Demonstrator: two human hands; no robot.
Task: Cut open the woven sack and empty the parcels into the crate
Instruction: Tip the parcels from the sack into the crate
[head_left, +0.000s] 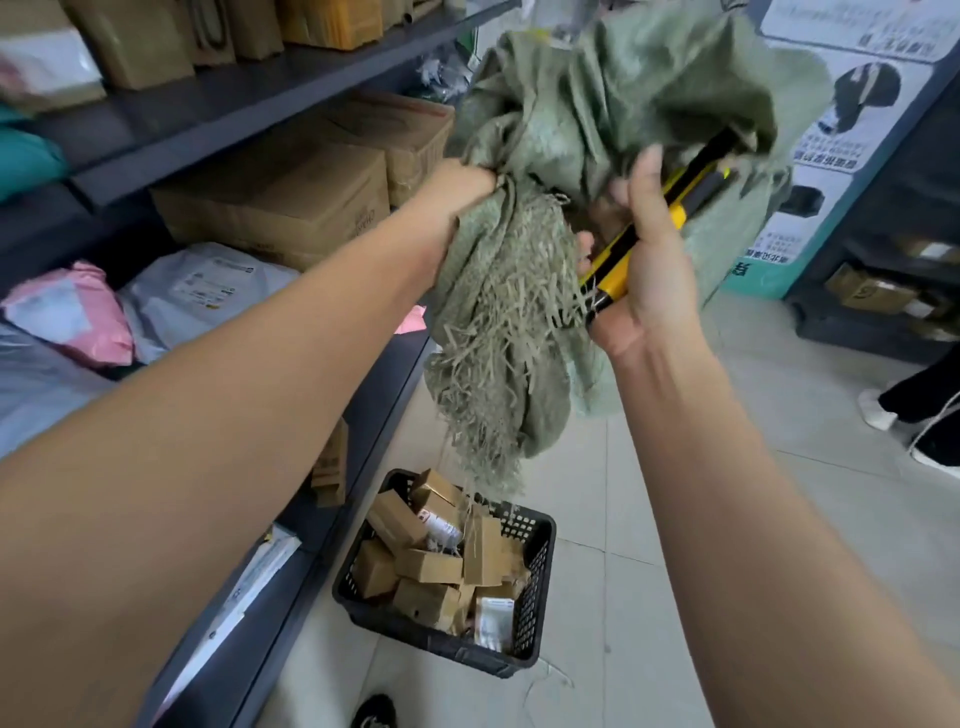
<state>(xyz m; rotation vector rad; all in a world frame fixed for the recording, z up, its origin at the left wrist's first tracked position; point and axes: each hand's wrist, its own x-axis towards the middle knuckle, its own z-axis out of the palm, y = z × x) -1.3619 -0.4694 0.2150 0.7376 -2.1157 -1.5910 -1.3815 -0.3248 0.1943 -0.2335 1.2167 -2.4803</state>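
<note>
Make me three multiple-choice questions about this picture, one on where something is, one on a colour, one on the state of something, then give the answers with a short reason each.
1. Where is the crate?
A. On the floor below the sack
B. On the top shelf
C. In the left hand

2. What colour is the cutter?
A. Red and white
B. Yellow and black
C. Blue

3. What state is the sack in?
A. Sealed and full on the floor
B. Folded flat on a shelf
C. Cut open, frayed, held up

Answers: 1 A, it sits on the tiles under the hanging fringe. 2 B, its yellow and black body shows in the right hand. 3 C, the left hand bunches it, loose strands dangling.
</note>
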